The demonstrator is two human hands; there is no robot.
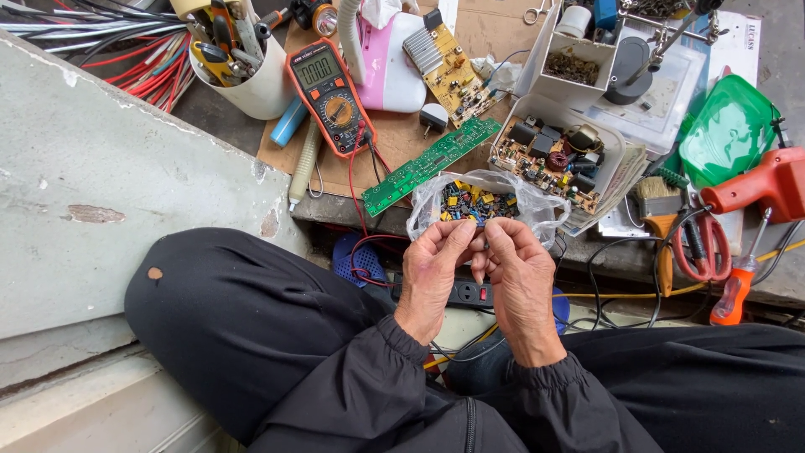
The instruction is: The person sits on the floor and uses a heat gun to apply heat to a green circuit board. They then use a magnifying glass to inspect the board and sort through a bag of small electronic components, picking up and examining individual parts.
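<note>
Head view: small part (479,225), too tiny to id, is pinched between fingertips of both hands, just below the clear plastic bag (486,201) of mixed small electronic components. Left hand (432,268) and right hand (520,273) are both closed, thumbs and forefingers meeting on the part, other fingers curled. Its axis and which way it points can't be read; fingers cover nearly all of it.

Progress, as a guess: one part looks picked out of the bag and is being handled or checked; the bag is still quite full, so most remains unsorted.

Rel. to the bag: long green circuit board (430,164) lies just upper left, running diagonally. Orange multimeter (329,92) sits further upper left, red lead trailing down. White tray w/ a populated board (553,155) is right beside the bag, to the right. Scissors w/ red handles (703,243) and an orange screwdriver (736,289) lie well to the right. Black power strip (470,294) sits below, under the hands.
</note>
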